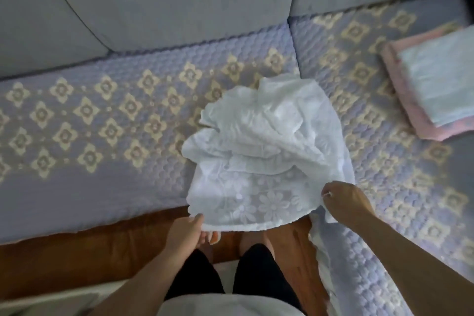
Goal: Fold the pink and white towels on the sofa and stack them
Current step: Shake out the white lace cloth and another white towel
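Observation:
A crumpled white towel [266,151] with a raised flower pattern lies bunched on the sofa seat [102,167], its near edge hanging over the front. My left hand [188,232] pinches the near left corner of that edge. My right hand [343,201] grips the near right corner. At the far right a folded white towel [441,84] sits on top of a folded pink towel [405,100].
The seat has a lilac quilted cover with beige flower motifs. Grey back cushions [166,0] rise behind it. A brown wooden front rail [89,251] runs below the seat. My legs in black clothing [256,272] stand close to the sofa front.

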Demonstrator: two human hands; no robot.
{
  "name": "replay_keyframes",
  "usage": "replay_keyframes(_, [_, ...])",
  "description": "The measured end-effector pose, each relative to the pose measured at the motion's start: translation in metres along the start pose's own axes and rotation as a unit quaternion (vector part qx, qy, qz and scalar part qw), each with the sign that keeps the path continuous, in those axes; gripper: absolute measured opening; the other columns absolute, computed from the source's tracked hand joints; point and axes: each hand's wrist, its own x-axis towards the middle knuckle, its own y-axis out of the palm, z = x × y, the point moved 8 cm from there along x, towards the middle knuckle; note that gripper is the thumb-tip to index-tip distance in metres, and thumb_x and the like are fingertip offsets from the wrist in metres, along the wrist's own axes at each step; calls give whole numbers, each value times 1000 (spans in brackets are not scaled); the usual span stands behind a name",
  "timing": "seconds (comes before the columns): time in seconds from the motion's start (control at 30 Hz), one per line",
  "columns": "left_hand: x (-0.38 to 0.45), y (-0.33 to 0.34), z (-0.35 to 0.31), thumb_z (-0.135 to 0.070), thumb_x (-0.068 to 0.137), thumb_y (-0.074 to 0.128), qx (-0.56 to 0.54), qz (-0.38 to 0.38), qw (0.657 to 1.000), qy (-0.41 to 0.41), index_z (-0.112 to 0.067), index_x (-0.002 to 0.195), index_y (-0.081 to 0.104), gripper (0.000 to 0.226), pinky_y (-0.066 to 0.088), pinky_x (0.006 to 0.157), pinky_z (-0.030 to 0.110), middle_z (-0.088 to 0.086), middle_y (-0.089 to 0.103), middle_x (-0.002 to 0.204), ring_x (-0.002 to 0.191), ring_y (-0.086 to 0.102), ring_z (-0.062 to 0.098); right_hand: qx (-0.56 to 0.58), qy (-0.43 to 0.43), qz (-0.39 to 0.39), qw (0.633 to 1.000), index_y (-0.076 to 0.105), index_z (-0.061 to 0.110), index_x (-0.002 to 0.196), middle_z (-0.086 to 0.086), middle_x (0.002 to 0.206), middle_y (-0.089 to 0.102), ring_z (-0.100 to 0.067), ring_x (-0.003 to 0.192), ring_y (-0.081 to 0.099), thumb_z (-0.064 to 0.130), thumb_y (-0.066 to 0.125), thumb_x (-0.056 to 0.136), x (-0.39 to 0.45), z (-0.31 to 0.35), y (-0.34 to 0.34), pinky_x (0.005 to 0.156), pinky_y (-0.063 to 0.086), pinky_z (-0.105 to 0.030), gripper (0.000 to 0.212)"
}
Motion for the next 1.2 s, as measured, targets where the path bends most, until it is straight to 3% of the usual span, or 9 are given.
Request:
replay_keyframes(0.13, [36,28,-2,-38,94,60,5,-4,1000,6,-5,71,71,41,61,79,44,8,71,63,66,70,28,-12,-78,28,997,53,23,81,4,73,60,-14,70,58,46,47,95,34,75,44,64,47,-31,27])
replay_keyframes(0.23, [39,36,25,-37,101,52,134,16,991,20,-9,78,64,37,54,71,31,-2,58,59,61,59,18,-110,-174,0,979,44,26,116,3,75,59,-21,70,61,64,36,97,59,145,83,66,53,-34,43])
replay_keyframes(0.33, [30,21,76,-28,90,68,81,-4,996,-35,-14,61,62,33,40,58,28,-5,58,59,57,55,12,-145,-168,-28,975,31,22,140,-7,96,67,-30,85,67,63,40,97,90,188,115,66,49,-34,60])
replay_keyframes(0.5, [28,-17,118,3,81,68,-67,-84,993,-51,-20,78,69,24,50,76,36,1,70,82,84,66,24,-171,-118,-69,976,47,21,130,-11,116,64,-36,104,65,34,47,100,114,209,121,88,54,-43,32])
replay_keyframes(0.73, [4,-61,109,5,86,67,-189,-69,979,-41,-16,90,71,22,53,69,29,9,71,91,84,67,24,147,35,-121,981,71,14,108,-16,108,68,-38,110,62,33,54,100,18,91,0,87,46,-38,27])
replay_keyframes(0.8, [-11,-81,90,-5,87,72,-197,-63,978,1,-17,88,73,11,51,70,28,7,73,90,83,67,22,200,89,-169,961,62,7,82,-19,87,63,-42,97,63,29,57,98,-25,43,-45,75,43,-37,28])
replay_keyframes(0.9, [-48,-115,45,-14,89,72,-168,-64,978,105,-20,82,73,9,47,70,25,-6,73,83,82,66,11,253,121,-234,931,65,7,88,-14,84,62,-35,87,63,31,64,94,-87,11,-99,72,40,-35,24])
replay_keyframes(1.03, [-110,-141,-21,-3,91,67,-139,-37,960,240,-10,85,71,10,47,60,9,-1,71,80,67,63,-3,241,38,-238,940,62,12,82,-8,76,61,-27,70,58,32,73,88,-133,52,-122,62,43,-34,24])
replay_keyframes(1.2, [-180,-131,-97,-4,94,59,-124,64,923,357,-24,84,74,27,52,73,18,-9,71,88,82,68,4,261,-115,-187,940,61,26,85,8,84,61,-3,72,57,29,69,92,-184,150,-124,56,39,-13,10])
